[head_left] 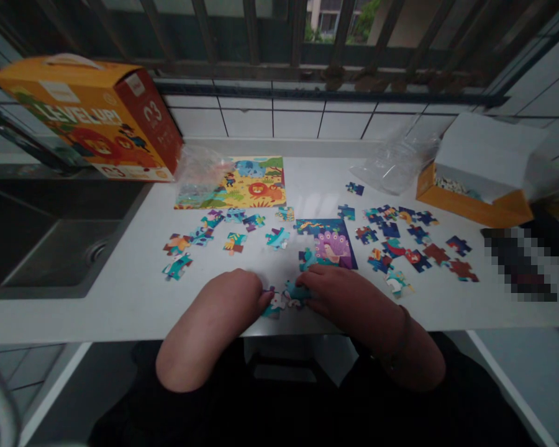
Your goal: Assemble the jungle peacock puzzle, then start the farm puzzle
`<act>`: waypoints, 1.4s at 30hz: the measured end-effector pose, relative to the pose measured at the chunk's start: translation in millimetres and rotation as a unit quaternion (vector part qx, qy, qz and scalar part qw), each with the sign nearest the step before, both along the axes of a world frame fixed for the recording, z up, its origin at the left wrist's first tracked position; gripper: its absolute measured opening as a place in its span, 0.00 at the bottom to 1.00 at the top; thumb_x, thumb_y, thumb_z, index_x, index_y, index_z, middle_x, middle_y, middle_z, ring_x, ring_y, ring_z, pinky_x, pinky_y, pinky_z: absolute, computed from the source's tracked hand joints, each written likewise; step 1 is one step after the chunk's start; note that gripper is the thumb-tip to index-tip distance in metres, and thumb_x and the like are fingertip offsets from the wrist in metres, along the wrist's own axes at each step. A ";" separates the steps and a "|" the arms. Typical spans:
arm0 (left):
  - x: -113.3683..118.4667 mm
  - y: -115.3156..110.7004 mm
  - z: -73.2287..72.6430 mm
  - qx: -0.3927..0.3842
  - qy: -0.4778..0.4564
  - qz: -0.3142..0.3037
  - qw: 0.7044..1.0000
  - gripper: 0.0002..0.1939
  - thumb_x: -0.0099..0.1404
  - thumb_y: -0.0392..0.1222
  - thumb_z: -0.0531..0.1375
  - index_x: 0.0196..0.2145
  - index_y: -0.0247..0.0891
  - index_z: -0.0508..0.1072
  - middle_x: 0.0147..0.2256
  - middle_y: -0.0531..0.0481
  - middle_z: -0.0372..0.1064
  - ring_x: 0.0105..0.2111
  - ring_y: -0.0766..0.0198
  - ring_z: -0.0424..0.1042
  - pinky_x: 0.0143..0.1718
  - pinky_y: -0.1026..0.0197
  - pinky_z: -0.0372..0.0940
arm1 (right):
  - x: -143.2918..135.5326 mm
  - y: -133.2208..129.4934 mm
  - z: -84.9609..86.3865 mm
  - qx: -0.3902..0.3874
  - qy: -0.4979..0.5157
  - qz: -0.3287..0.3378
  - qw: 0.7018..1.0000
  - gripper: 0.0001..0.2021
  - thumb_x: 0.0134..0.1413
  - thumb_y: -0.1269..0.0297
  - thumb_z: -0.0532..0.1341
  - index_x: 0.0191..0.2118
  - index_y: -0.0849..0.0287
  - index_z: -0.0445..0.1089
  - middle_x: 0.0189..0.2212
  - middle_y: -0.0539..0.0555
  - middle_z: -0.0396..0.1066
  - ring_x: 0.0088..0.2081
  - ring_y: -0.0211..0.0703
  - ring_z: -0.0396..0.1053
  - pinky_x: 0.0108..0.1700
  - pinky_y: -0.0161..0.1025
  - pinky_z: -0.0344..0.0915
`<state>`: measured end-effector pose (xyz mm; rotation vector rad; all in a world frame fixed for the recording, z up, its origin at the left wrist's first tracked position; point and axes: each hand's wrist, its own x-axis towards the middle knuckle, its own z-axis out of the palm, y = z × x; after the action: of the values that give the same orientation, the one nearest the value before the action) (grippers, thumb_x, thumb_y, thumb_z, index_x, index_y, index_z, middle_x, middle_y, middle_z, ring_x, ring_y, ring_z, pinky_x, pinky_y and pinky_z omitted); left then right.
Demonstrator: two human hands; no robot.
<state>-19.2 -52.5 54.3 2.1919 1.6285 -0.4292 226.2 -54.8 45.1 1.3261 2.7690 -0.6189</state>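
Note:
Near the counter's front edge, my left hand (249,292) is curled with its thumb against a teal, white and purple puzzle piece (276,304). Close beside it, my right hand (323,284) has its fingers closed on a blue-teal puzzle piece (294,293); the fingertips partly cover it. The two pieces lie side by side, and I cannot tell whether they interlock. Just beyond my right hand is a partly joined puzzle section (333,243) with a purple peacock and dark blue edges. A loose teal piece (277,238) lies to its left.
Loose pieces lie at left (177,267) and right (391,230). Behind are a picture sheet (256,183), a plastic bag (395,161) and an orange puzzle box (88,118). An open box (475,208) stands right; a sink (41,248) is at left.

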 end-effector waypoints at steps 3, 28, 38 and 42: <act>5.7 -2.0 -0.6 0.006 -0.028 -0.003 1.000 0.22 0.79 0.55 0.57 0.43 0.40 0.88 0.41 0.34 0.85 0.38 0.44 0.83 0.39 0.50 0.68 | 0.2 -2.2 -1.2 0.010 -0.006 -0.017 1.000 0.05 0.70 0.70 0.68 0.49 0.57 0.78 0.47 0.58 0.81 0.48 0.52 0.81 0.47 0.44 0.72; -9.0 32.1 -29.6 -0.008 -0.424 0.025 0.905 0.17 0.76 0.54 0.65 0.56 0.42 0.79 0.35 0.53 0.78 0.33 0.60 0.75 0.36 0.59 0.65 | -4.5 -4.5 4.6 0.052 -0.015 -0.044 0.998 0.16 0.72 0.55 0.70 0.56 0.59 0.77 0.51 0.61 0.82 0.50 0.58 0.82 0.48 0.47 0.75; -54.3 38.6 -22.6 -0.062 -0.384 0.064 0.919 0.14 0.72 0.54 0.66 0.47 0.43 0.81 0.30 0.56 0.69 0.31 0.61 0.70 0.34 0.60 0.63 | -34.5 -10.8 -17.6 0.053 0.085 0.014 0.995 0.23 0.65 0.56 0.77 0.59 0.57 0.74 0.60 0.63 0.76 0.59 0.59 0.75 0.59 0.53 0.72; -66.9 42.3 -28.4 -0.053 -0.371 0.086 0.923 0.15 0.68 0.55 0.68 0.44 0.43 0.82 0.32 0.54 0.72 0.33 0.59 0.72 0.37 0.59 0.65 | -35.8 -8.3 -19.9 0.005 0.073 0.066 0.995 0.18 0.64 0.62 0.77 0.56 0.57 0.76 0.56 0.60 0.78 0.57 0.56 0.75 0.60 0.52 0.72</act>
<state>-86.1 -10.2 25.9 1.7765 1.2989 0.3320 190.4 -63.1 25.2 1.1298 2.9487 -0.7227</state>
